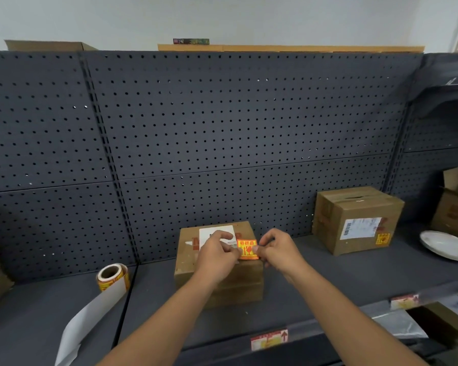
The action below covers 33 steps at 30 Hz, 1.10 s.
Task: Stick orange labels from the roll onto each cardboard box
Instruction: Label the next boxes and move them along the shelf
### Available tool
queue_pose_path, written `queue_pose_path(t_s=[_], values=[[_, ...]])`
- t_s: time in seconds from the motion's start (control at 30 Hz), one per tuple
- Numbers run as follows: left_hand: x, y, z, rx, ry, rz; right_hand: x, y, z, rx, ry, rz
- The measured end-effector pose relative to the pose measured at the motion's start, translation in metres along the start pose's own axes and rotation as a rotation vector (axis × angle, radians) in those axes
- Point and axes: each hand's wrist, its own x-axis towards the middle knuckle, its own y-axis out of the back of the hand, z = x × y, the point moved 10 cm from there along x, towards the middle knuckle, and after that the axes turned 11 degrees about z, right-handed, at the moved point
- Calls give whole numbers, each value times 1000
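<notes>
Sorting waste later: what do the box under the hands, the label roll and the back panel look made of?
Box: brown corrugated cardboard, matte, by its look. Label roll: glossy orange paper labels on a cardboard core, white backing strip trailing off. Back panel: probably painted metal pegboard, dark grey with regular holes.

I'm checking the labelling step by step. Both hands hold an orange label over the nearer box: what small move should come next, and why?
Probably lower the orange label flat onto the top of the nearer box and press it down. The left hand and right hand pinch its edges just above the top's right side, beside the white label, so it seems not yet stuck.
</notes>
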Motion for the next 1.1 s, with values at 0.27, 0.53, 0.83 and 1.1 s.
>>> queue_pose_path(t_s=[0.27,0.53,0.83,1.1], values=[[1,-5,-6,92,-68,12,3,0,3,-58,1,-4],[0,-8,-4,117,-74,19,4,-2,7,-119,6,9],[2,-12,-7,201,-161,40,1,-3,-3,-273,72,39],[3,-13,-5,311,-172,36,-6,-11,-5,-270,132,80]])
